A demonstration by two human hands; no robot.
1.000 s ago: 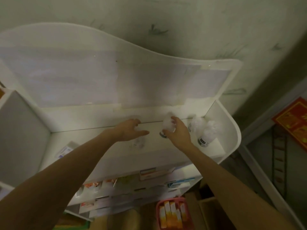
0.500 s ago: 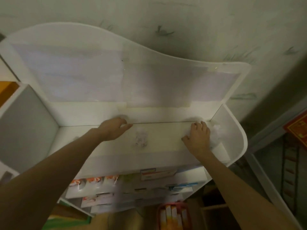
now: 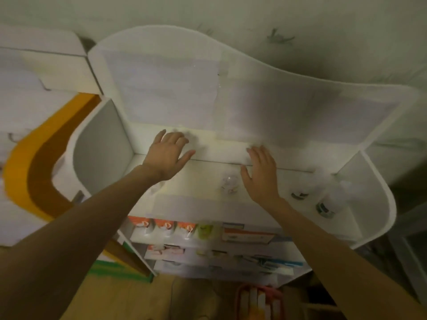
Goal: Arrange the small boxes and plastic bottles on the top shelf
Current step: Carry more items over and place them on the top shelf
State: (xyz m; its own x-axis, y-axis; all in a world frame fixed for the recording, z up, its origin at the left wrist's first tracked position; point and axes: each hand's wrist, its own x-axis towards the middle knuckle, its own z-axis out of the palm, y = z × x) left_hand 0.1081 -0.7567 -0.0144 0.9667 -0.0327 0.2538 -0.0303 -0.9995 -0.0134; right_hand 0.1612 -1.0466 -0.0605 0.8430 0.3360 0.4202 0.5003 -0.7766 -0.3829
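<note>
— White top shelf: where are the hands?
— Left hand and right hand spread flat above it, holding nothing.
— Bottles?
— One plastic bottle just beside the right hand; two more bottles at the shelf's right end, blurred.

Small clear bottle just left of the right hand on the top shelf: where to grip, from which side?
Judging by its pose, grip the clear bottle around its rounded body, right hand coming from the right. It seems upright with free shelf around it; blur hides its cap.

Shop, stocked product boxes, display shelves
</note>
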